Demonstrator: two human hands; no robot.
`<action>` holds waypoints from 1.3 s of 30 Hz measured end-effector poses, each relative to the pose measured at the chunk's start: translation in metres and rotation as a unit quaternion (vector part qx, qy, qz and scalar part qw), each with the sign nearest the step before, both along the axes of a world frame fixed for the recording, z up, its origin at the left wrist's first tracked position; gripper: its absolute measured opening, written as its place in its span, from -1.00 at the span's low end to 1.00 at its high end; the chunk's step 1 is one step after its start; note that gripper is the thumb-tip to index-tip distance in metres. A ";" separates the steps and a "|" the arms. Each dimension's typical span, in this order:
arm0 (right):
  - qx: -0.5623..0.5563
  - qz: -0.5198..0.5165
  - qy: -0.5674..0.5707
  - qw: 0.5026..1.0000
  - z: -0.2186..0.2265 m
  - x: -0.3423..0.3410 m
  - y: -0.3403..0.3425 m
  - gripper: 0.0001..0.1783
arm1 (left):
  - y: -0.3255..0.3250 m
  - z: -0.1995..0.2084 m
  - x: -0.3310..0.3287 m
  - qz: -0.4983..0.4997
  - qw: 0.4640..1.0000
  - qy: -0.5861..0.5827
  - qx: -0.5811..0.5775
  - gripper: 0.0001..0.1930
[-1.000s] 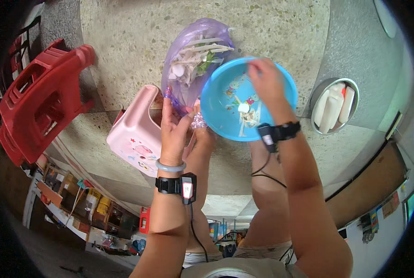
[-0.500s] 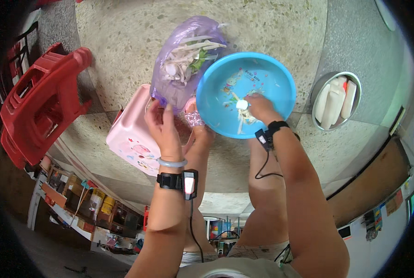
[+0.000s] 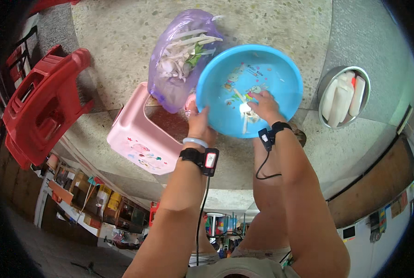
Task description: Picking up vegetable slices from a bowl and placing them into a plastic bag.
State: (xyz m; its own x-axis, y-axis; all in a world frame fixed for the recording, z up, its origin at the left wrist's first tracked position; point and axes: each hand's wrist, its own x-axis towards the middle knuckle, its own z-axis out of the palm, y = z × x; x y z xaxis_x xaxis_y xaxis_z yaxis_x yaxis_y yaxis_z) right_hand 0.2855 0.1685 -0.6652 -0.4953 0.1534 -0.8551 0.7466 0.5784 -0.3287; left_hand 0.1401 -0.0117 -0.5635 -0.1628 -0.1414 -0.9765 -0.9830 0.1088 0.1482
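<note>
Pale scraps lie in a small heap inside the blue basin, on the part of its bottom nearer us, with printed cartoon figures showing on the plastic just beyond. Our right hand reaches down into the basin beside the heap, fingers curved and parted; this grip hides some of the scraps, so we cannot tell whether it pinches any. Our left hand is at the basin's left rim, and we cannot tell whether that grip is closed on the edge. Just left of the basin, reaching farther from us, sits a thin purple bag with whitish strips and a green leaf showing through. Also left of the basin, but nearer us, we have a pink stool with printed pictures; well apart on that side is a red stool. To the basin's right, apart from it, a metal bowl holds thick white pieces.
</note>
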 end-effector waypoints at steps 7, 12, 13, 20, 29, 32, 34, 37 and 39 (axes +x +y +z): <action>-0.099 -0.095 -0.063 0.989 0.034 -0.010 -0.044 -0.52 | 0.011 -0.019 0.035 -0.183 0.964 0.173 -0.079 -0.55; -0.229 -0.283 -0.040 0.930 0.058 -0.026 -0.071 -0.49 | 0.038 0.011 0.034 -0.236 0.947 0.206 -0.067 -0.49; -0.293 -0.387 -0.039 0.874 0.066 -0.037 -0.073 -0.50 | 0.038 0.015 0.029 -0.235 0.947 0.208 -0.065 -0.49; -0.471 -0.542 -0.029 0.696 0.100 -0.050 -0.021 -0.66 | 0.051 0.043 0.011 -0.111 0.990 0.065 0.061 -0.51; -0.499 -0.549 -0.062 0.667 0.142 -0.095 0.016 -0.57 | 0.056 0.052 -0.003 -0.171 0.980 0.068 0.075 -0.52; -0.477 -0.512 -0.078 0.710 0.128 -0.092 0.016 -0.57 | 0.060 0.053 -0.004 -0.081 0.988 0.054 0.120 -0.54; -0.491 -0.475 -0.092 0.725 0.117 -0.092 0.018 -0.58 | 0.060 0.059 -0.007 -0.067 0.989 0.034 0.124 -0.57; -0.505 -0.437 -0.112 0.736 0.098 -0.086 0.016 -0.60 | 0.051 0.047 0.001 -0.064 0.987 0.064 0.130 -0.57; -0.506 -0.433 -0.118 0.737 0.089 -0.080 0.020 -0.60 | 0.047 0.050 0.001 -0.091 0.987 0.053 0.124 -0.57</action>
State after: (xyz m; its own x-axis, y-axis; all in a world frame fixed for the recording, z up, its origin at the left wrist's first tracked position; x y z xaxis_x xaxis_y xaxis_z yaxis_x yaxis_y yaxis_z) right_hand 0.2058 0.1890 -0.5760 -0.4054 -0.4504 -0.7955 0.7974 -0.5997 -0.0668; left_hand 0.1408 0.0356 -0.5133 -0.2674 0.1414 -0.9532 -0.9277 0.2296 0.2943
